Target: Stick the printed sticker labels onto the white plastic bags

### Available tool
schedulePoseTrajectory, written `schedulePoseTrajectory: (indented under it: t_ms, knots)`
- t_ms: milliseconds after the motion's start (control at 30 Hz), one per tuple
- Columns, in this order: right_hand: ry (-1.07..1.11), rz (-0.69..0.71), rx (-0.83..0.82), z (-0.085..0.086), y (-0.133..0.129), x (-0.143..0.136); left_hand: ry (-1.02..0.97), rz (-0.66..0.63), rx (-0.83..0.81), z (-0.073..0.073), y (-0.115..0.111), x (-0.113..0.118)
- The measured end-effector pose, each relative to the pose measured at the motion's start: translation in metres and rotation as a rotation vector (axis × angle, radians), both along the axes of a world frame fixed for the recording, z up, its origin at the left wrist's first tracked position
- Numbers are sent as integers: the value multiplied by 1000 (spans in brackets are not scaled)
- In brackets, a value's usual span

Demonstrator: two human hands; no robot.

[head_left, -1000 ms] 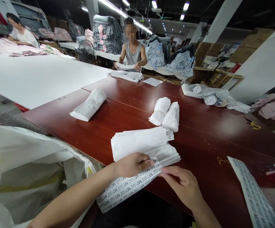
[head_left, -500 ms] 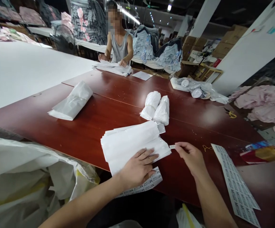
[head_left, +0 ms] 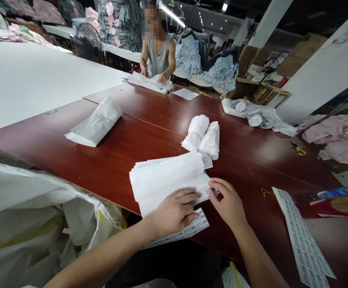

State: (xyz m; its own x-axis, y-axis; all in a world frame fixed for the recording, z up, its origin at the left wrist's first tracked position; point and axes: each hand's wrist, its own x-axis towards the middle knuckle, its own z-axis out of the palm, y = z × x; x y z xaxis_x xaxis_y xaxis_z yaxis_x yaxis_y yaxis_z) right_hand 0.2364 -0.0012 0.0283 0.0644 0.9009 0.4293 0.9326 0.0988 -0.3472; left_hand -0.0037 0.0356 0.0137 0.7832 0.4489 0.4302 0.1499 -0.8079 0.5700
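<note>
My left hand (head_left: 174, 212) lies flat with fingers stretched out on a stack of white plastic bags (head_left: 166, 174), over its near right part. At the stack's right edge, my right hand (head_left: 228, 204) has thumb and forefinger closed around the edge of a bag. Small dark print of a label (head_left: 207, 192) shows on the bag just left of those fingertips. Partly beneath the stack and my left hand, a sheet of printed stickers (head_left: 202, 224) reaches toward the table's near edge.
Two tied white bundles (head_left: 195, 132) lie behind the stack, and a folded bag bundle (head_left: 97, 122) lies left. Another sticker sheet (head_left: 300, 236), yellow-handled scissors (head_left: 299, 150) and a plastic-wrapped pack (head_left: 256, 114) are to the right. Across the table a person (head_left: 158, 56) handles white sheets (head_left: 149, 83).
My right hand has moved left with the small label, from beside the stack onto the bag's edge. Label print now shows on the bag. My left hand stays on the stack.
</note>
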Motion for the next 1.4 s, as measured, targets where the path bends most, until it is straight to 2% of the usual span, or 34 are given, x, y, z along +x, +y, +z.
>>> schedulePoseTrajectory:
  t_ms: [167,300,433,533,667,733,800,867,933,967,1033,1067,1167,1267,1333,1400]
  knots:
    - [-85,7,57,-2,12,3,14,40,140,-5,-4,1]
    - [-321,260,2,20,20,18,58,-9,277,-13,-19,9]
    - [-610,484,-107,49,43,16,110,34,271,-19,-28,19]
    - [-719,640,-155,61,62,-18,103,50,208,-18,-26,23]
    - [-704,938,-175,54,74,-108,119,83,62,-16,-24,29]
    - [-610,1055,-181,49,78,-151,119,101,15,-14,-25,32]
    - [-422,1026,-190,50,86,-174,105,84,24,-8,-28,31]
    - [-240,880,-170,60,95,-168,48,-9,48,4,-27,24]
    - [-50,669,-73,75,96,-136,-25,-74,9,20,-20,11]
    - [72,542,-2,82,92,-116,-51,-53,-55,28,-14,3]
    - [279,293,108,89,73,-75,-56,95,-280,41,5,-12]
    - [319,229,88,88,60,-58,-63,154,-412,45,15,-18]
    - [370,278,-156,72,22,-29,-131,139,-801,50,39,-25]
    - [444,360,-288,52,2,-26,-162,67,-1101,49,43,-21]
    - [471,367,-293,46,-1,-28,-141,53,-1218,49,38,-18]
    - [466,342,-281,43,-3,-31,-112,57,-1221,48,32,-16]
